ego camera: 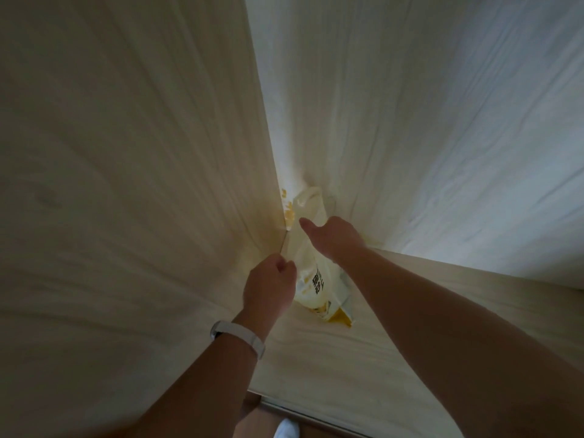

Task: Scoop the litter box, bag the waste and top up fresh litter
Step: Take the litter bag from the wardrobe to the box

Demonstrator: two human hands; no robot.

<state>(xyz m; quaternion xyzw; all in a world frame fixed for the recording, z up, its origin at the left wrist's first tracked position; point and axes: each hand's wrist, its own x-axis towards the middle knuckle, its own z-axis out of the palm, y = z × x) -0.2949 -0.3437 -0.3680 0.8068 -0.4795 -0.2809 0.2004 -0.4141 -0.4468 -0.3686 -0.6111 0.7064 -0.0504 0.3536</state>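
A white and yellow litter bag (319, 289) with dark printed characters stands in the back corner of a pale wooden cabinet. Its top is crumpled and leans into the corner. My left hand (271, 286), with a white band on the wrist, is closed in a fist against the bag's left edge and seems to pinch it. My right hand (331, 238) lies over the bag's upper part with the thumb stretched along the front; its fingers are hidden behind the bag. No litter box or scoop is in view.
The cabinet's left side panel (126, 184) and back panel (410, 121) close in tightly around the bag. The cabinet's bottom board (363, 368) ends at a front edge low in the view. Below it a white shoe (286, 428) shows on a brown floor.
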